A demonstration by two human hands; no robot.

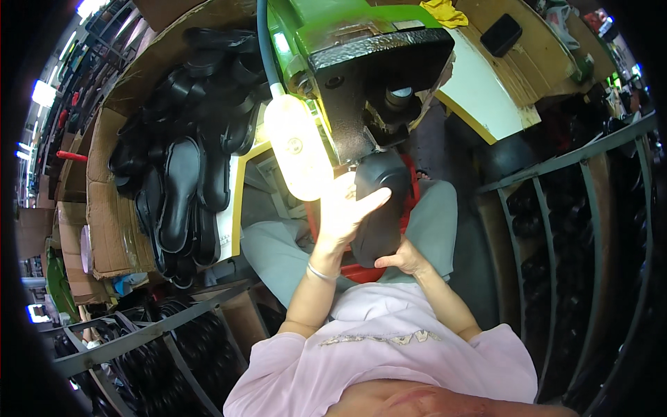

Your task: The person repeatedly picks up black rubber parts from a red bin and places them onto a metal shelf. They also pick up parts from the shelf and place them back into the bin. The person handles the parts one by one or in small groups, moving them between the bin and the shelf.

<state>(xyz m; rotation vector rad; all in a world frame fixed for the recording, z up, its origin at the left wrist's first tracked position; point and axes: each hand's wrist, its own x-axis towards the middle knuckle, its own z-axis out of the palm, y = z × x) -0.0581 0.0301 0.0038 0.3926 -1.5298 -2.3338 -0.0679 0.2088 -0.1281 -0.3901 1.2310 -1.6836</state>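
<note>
A long black shoe sole [379,226] is held lengthwise in front of me, its far end up against the head of a green and black machine [379,62]. My left hand [342,212] grips its left side near the far end, with the thumb laid across it; glare washes out part of those fingers. At the near end my right hand [405,260] is closed on the right edge, thumb on top and the other fingers hidden underneath. A glowing lamp [297,149] hangs just beyond my left hand.
To the left, a cardboard box [128,236] holds a heap of black soles [182,194]. Metal racks [139,340] loaded with black pieces flank me on both sides. A white board with a yellow edge [483,97] lies right of the machine, near a dark block [501,35] and a yellow cloth [445,12].
</note>
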